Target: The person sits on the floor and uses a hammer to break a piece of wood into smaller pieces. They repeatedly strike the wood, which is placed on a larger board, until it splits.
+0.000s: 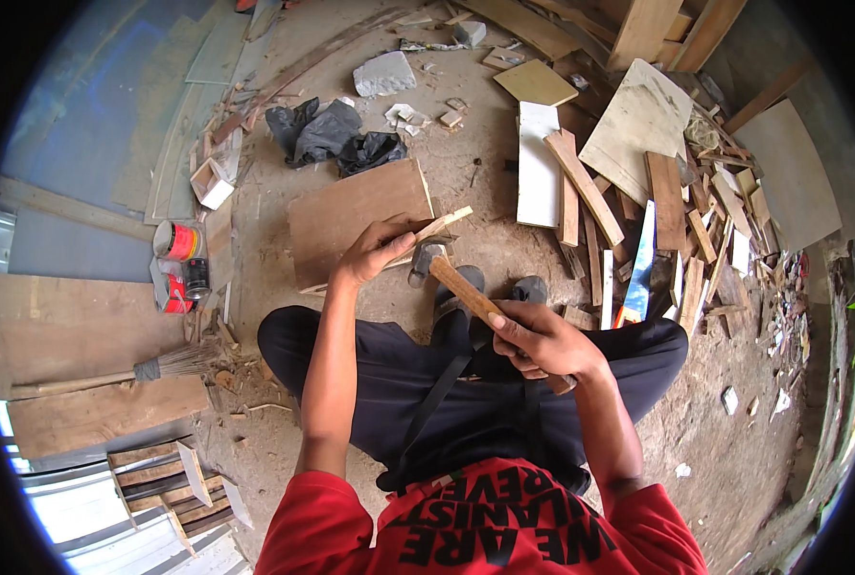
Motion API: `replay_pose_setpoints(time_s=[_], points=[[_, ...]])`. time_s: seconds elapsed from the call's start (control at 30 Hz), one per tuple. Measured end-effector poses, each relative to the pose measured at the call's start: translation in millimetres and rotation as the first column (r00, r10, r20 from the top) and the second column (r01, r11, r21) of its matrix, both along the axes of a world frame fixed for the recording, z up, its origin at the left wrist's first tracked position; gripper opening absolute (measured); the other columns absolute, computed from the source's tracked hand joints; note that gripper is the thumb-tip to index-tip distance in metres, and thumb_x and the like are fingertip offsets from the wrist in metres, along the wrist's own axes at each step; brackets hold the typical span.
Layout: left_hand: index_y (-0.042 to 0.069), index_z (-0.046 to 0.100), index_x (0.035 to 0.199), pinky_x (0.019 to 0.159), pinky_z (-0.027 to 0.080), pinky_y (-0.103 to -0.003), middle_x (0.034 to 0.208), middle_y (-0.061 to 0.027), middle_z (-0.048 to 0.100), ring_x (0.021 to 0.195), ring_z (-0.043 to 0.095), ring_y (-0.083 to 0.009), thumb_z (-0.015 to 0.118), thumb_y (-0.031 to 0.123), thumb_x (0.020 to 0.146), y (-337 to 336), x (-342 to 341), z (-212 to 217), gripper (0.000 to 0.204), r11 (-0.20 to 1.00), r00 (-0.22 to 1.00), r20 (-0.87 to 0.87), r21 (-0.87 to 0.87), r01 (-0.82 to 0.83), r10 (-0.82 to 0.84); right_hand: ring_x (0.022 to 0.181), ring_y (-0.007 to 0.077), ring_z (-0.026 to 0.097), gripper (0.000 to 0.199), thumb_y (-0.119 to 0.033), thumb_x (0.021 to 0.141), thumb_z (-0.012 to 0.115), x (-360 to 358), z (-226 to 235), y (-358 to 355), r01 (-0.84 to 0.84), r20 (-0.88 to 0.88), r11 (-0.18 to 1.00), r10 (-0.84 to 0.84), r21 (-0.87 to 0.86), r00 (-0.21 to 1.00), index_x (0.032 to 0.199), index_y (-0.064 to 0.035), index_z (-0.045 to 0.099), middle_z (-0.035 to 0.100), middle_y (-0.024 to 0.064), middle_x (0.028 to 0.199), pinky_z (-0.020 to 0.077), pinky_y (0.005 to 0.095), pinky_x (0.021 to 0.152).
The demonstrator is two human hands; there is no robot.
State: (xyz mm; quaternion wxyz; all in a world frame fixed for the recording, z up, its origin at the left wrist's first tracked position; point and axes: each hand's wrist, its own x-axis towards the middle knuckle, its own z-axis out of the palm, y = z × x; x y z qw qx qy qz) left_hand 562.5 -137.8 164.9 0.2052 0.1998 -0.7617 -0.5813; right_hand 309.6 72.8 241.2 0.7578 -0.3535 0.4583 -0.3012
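My right hand [543, 340] is wrapped round the wooden handle of a hammer [466, 290]. The hammer's metal head points away from me and lies close beside my left hand [381, 251]. Between the fingers and thumb of that hand is a thin, pale wooden strip [454, 219], tilted up to the right. Just beyond and under it is a brown wooden panel or box [351, 216] on the floor. The hammer head hides part of the strip, so I cannot tell whether they touch.
Black plastic bags [322, 132] and a pale block [384, 74] lie farther off. A heap of wood offcuts [672, 201] and a handsaw [641, 264] are on the right. Paint cans [176, 241] and a broom [173, 364] lie at left. My shoes [461, 285] are by the panel.
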Motion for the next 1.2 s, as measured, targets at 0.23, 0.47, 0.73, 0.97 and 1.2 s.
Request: replay_pose_setpoints(time_s=[0.23, 0.47, 0.73, 0.97, 1.2], points=[[-0.004, 0.060, 0.130, 0.095, 0.042, -0.033, 0.112, -0.0099, 0.065, 0.106, 0.058, -0.0187, 0.054, 0.043, 0.100, 8, -1, -13, 0.056, 0.993, 0.995, 0.008, 0.072, -0.095, 0.095, 0.047, 0.0035, 0.031, 0.032, -0.035, 0.106, 0.049, -3, 0, 1, 0.061, 0.003, 0.998, -0.061, -0.021, 0.998, 0.107, -0.0037, 0.053, 0.042, -0.0024, 0.070, 0.0236, 0.0221, 0.039], [0.001, 0.062, 0.119, 0.079, 0.049, -0.031, 0.101, -0.0070, 0.064, 0.090, 0.060, -0.0139, 0.053, 0.060, 0.097, 18, 10, -44, 0.064, 0.971, 0.986, 0.081, 0.177, -0.160, 0.148, 0.047, 0.0037, 0.032, 0.033, -0.033, 0.107, 0.048, -1, -1, 2, 0.189, -0.020, 0.979, -0.191, -0.081, 0.981, 0.104, -0.0004, 0.054, 0.040, -0.0038, 0.067, 0.0269, 0.0230, 0.040], [0.004, 0.058, 0.123, 0.082, 0.051, -0.033, 0.105, -0.0084, 0.064, 0.090, 0.062, -0.0168, 0.050, 0.062, 0.097, 35, -17, -64, 0.064, 0.875, 0.954, -0.003, 0.401, -0.273, 0.299, 0.045, 0.0029, 0.034, 0.027, -0.030, 0.108, 0.046, 24, -28, -6, 0.322, 0.114, 0.938, -0.308, -0.128, 0.944, 0.111, -0.0032, 0.051, 0.044, -0.0006, 0.073, 0.0272, 0.0208, 0.037], [0.005, 0.051, 0.140, 0.110, 0.036, -0.049, 0.138, -0.0202, 0.054, 0.131, 0.047, -0.0365, 0.079, 0.057, 0.076, -8, 0, -45, 0.087, 0.568, 0.622, 0.230, -0.707, -0.421, 0.748, 0.049, 0.0015, 0.039, 0.034, -0.028, 0.107, 0.049, 10, -58, 2, 0.401, -0.079, 0.886, -0.428, -0.233, 0.900, 0.128, -0.0025, 0.052, 0.046, -0.0037, 0.071, 0.0330, 0.0194, 0.042], [0.008, 0.052, 0.142, 0.115, 0.026, -0.055, 0.144, -0.0119, 0.049, 0.138, 0.038, -0.0330, 0.082, 0.061, 0.067, -24, 17, -97, 0.096, 0.619, 0.637, 0.418, -0.776, -0.120, 0.647, 0.052, 0.0022, 0.043, 0.041, -0.030, 0.106, 0.051, -1, -118, 10, 0.386, -0.226, 0.873, -0.458, -0.300, 0.860, 0.136, -0.0026, 0.051, 0.045, -0.0056, 0.068, 0.0369, 0.0209, 0.045]])
